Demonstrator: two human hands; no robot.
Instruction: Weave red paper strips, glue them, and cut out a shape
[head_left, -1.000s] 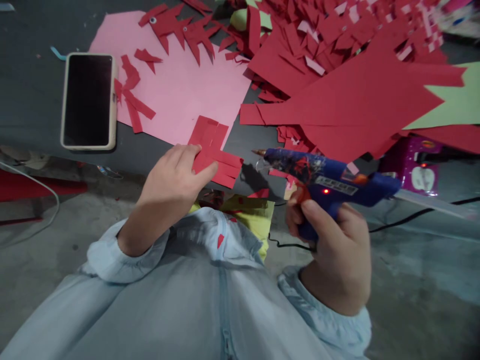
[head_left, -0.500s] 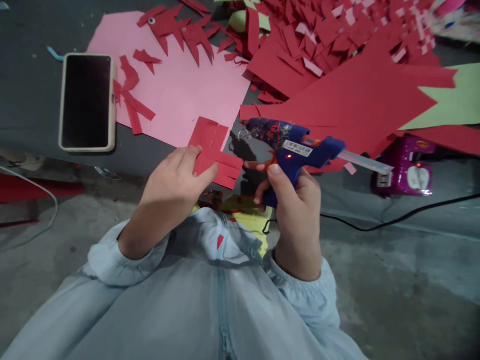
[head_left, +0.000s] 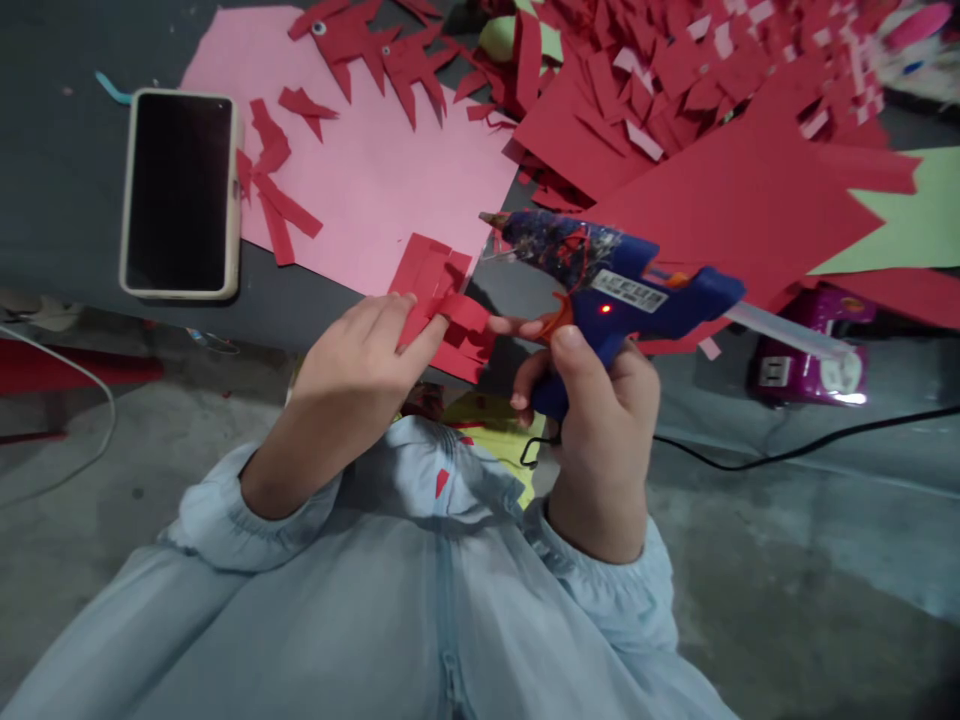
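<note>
Head camera: the right hand (head_left: 607,430) wraps round a blue glue gun (head_left: 637,295). The left hand (head_left: 360,365), loosely spread, presses on red paper (head_left: 454,352).

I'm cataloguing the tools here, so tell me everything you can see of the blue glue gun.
The glue gun has a blue, plastic-looking body with a white label, a lit red light and an orange trigger. Messy strands and red bits cling around its front, near the metal-looking nozzle. A translucent stick juts from the back. The right hand grips its handle, apparently holding it above the dark table, nozzle pointing left in the picture.
</note>
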